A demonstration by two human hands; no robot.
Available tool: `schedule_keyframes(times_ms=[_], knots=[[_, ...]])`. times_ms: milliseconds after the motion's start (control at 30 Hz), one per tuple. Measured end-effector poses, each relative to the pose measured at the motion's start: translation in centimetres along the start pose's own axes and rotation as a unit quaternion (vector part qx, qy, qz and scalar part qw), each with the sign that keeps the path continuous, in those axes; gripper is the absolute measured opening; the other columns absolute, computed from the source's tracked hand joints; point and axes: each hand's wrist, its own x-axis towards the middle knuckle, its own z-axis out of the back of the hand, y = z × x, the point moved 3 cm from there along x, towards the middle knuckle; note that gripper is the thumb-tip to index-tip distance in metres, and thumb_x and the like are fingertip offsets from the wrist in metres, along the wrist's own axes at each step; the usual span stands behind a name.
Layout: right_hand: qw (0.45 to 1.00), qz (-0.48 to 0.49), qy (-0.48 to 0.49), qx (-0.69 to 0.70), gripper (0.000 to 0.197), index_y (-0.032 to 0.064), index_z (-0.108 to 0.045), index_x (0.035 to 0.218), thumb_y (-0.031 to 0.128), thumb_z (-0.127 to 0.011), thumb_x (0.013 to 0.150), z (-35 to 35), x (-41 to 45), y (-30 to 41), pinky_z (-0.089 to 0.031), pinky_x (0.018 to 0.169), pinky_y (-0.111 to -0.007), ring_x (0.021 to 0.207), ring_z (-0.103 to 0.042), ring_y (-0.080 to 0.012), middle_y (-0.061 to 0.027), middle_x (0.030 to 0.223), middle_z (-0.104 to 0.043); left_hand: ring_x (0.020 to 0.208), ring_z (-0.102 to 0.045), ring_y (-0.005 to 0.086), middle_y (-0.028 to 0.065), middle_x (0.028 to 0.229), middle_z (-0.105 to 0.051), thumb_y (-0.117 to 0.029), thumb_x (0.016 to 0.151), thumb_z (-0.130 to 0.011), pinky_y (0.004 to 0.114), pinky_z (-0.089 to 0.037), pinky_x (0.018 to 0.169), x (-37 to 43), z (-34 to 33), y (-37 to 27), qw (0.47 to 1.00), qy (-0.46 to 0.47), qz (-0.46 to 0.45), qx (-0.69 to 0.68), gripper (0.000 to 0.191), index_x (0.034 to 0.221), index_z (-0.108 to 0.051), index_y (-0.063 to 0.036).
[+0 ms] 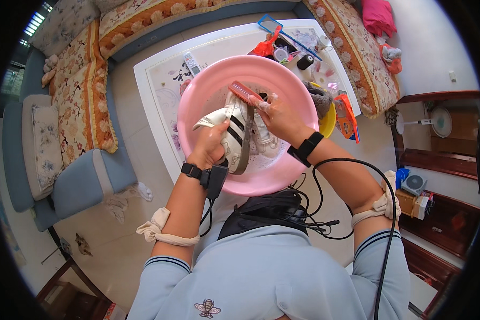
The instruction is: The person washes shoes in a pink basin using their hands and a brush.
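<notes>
A large pink plastic basin [300, 108] sits before me with sudsy water in its bottom. My left hand [211, 145] grips a white sneaker [234, 150] with black stripes, tilted on its side over the water with its tongue pulled out. In my right hand [282, 118] is a reddish scrub brush [245, 93], its bristles against or just over the toe end of the sneaker. Lather covers the fingers of that hand. A second white shoe [266, 138] lies in the water, partly hidden behind the first.
The basin rests on a white table [152, 86]. Beyond it are a remote control [191, 63], a red plastic bag [267, 45], a black bottle [305, 62] and a blue-framed swatter [270, 24]. To the right, a yellow basin [330, 120] holds a grey item [321, 102]. Black cables [304, 208] hang near my waist.
</notes>
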Motion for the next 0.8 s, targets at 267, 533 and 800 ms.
schedule_keyframes(times_ms=[267, 533, 800], knots=[[0.996, 0.023, 0.047, 0.074, 0.041, 0.0178, -0.048, 0.125, 0.011, -0.051, 0.085, 1.2, -3.3, 2.0, -0.044, 0.061, -0.040, 0.071, -0.054, -0.0327, -0.0178, 0.079, -0.050, 0.091, -0.059, 0.0275, 0.0160, 0.103, -0.058, -0.010, 0.089, -0.046, 0.041, -0.049, 0.084, 0.0, 0.1, -0.7, 0.997, -0.010, 0.011, -0.076, 0.024, 0.110, -0.050, 0.0023], [0.991, 0.021, 0.069, 0.109, 0.044, 0.0186, -0.044, 0.129, 0.013, -0.049, 0.085, 1.0, -4.0, 3.4, -0.045, 0.061, -0.040, 0.066, -0.054, -0.0333, -0.0180, 0.077, -0.050, 0.093, -0.058, 0.0294, 0.0179, 0.106, -0.055, -0.008, 0.090, -0.044, 0.044, -0.048, 0.084, 1.3, 0.3, -0.7, 0.993, 0.010, -0.039, -0.107, 0.025, 0.111, -0.048, 0.0046], [0.990, 0.058, 0.029, 0.125, 0.045, 0.0204, -0.046, 0.127, 0.010, -0.049, 0.084, 1.3, -4.4, 4.3, -0.043, 0.056, -0.041, 0.061, -0.053, -0.0324, -0.0177, 0.074, -0.048, 0.101, -0.053, 0.0287, 0.0174, 0.112, -0.052, -0.009, 0.092, -0.037, 0.043, -0.044, 0.091, 1.6, -0.4, -2.2, 0.989, 0.036, 0.018, -0.140, 0.029, 0.117, -0.042, 0.0044]])
